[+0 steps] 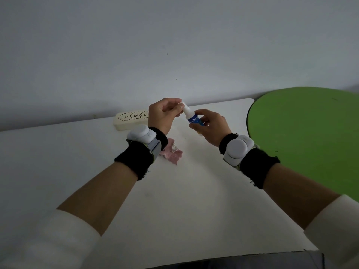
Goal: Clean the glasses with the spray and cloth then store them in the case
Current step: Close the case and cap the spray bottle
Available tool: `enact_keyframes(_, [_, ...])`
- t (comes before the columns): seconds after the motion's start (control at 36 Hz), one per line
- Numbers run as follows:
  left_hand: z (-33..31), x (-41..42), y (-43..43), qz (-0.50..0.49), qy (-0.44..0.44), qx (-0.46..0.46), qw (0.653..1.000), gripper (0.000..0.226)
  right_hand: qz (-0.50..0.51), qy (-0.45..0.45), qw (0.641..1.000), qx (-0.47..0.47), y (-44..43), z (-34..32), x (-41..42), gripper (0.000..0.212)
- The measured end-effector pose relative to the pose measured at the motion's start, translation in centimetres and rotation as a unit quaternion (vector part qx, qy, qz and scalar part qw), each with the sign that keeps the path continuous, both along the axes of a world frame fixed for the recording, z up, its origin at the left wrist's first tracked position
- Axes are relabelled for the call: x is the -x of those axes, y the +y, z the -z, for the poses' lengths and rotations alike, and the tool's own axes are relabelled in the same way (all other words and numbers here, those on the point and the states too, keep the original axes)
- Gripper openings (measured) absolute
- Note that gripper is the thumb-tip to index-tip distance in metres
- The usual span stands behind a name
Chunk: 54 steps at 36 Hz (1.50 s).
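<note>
A small white spray bottle with a blue label is held above the white table. My right hand grips its body. My left hand pinches the cap at the bottle's top with thumb and fingers. A cream glasses case printed with cartoon dogs lies shut at the table's far edge, just left of my left hand. A pink cloth lies crumpled on the table under my left wrist, partly hidden by it. The glasses cannot be seen.
A round green table adjoins the white one on the right. A pale wall rises directly behind the table's far edge. Both wrists carry black bands with white devices.
</note>
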State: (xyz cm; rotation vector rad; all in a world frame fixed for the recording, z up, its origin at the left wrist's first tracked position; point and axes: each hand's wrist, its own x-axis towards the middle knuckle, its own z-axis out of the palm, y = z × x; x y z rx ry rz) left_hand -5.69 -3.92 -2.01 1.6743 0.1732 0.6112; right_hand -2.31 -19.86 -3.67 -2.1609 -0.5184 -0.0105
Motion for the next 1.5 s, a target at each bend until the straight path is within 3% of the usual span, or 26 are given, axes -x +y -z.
enact_keyframes(0.36, [1.1, 0.9, -0.2, -0.024, 0.012, 0.001, 1.0, 0.02, -0.011, 0.045, 0.999, 0.009, 0.5, 0.5, 0.1, 0.035])
enact_keyframes(0.64, [1.4, 1.5, -1.0, -0.01, -0.005, 0.013, 1.0, 0.038, -0.007, 0.046, 0.999, -0.018, 0.7, 0.7, -0.3, 0.033])
enact_keyframes(1.11, [1.8, 1.4, 0.1, 0.0, -0.007, -0.026, 1.0, 0.039, -0.015, 0.07, 0.996, -0.051, 1.6, 1.1, -0.1, 0.035])
enact_keyframes(1.5, [2.0, 1.1, 1.5, 0.014, 0.045, -0.01, 0.999, 0.052, -0.024, 0.064, 0.996, -0.055, 2.6, 0.2, -0.2, 0.035])
